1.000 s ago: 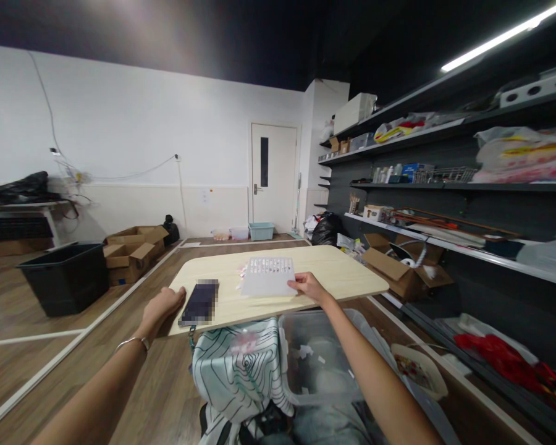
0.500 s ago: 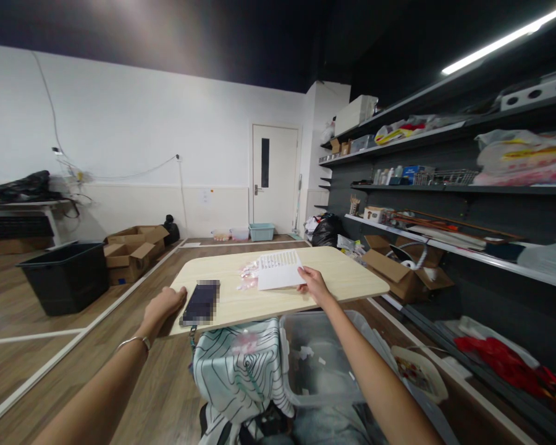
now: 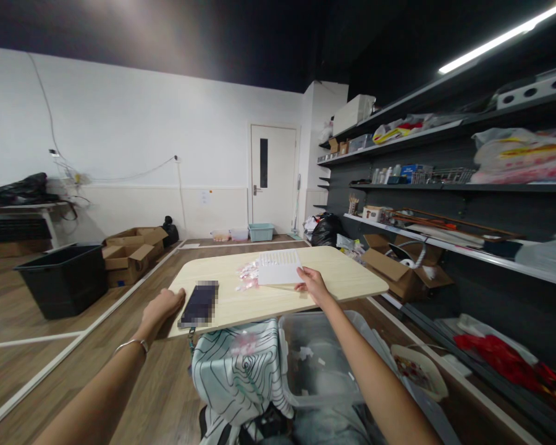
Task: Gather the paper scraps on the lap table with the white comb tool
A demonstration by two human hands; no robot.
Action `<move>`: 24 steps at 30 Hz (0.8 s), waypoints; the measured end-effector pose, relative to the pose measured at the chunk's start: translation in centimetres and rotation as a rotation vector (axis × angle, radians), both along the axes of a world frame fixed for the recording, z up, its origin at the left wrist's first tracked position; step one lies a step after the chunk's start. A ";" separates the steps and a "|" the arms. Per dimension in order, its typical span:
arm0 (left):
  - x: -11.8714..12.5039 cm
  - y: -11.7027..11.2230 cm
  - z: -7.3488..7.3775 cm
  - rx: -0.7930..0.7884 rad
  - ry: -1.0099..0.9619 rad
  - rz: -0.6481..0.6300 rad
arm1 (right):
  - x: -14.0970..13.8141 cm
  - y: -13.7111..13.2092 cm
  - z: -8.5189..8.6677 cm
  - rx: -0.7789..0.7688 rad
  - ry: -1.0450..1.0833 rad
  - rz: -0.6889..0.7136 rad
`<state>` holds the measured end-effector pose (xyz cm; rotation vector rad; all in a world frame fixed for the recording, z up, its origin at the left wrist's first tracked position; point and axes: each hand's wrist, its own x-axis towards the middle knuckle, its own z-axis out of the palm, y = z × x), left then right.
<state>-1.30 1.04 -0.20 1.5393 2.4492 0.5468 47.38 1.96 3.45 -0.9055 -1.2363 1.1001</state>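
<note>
- While the right hand [image 3: 312,286] is gripping a white card [image 3: 278,275] by its right edge, the card is covering part of the tabletop [image 3: 343,266], just beside pinkish pieces [image 3: 246,277].
- The left hand [image 3: 163,306] is touching the tabletop's left edge near a phone [image 3: 199,304]; whether it is gripping, I cannot tell.

Pixelation masks part of a phone [image 3: 195,305], while rows on a white card [image 3: 280,275] are too small to make out and pink bits [image 3: 248,275] beside it blur together. The left forearm [image 3: 97,386] and right forearm [image 3: 375,371] run off the bottom edge; shelves [image 3: 472,187] are cut off at right.
</note>
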 end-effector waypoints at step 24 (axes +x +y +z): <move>0.3 -0.3 0.3 0.016 -0.019 0.026 | 0.2 -0.4 0.2 0.023 -0.018 0.065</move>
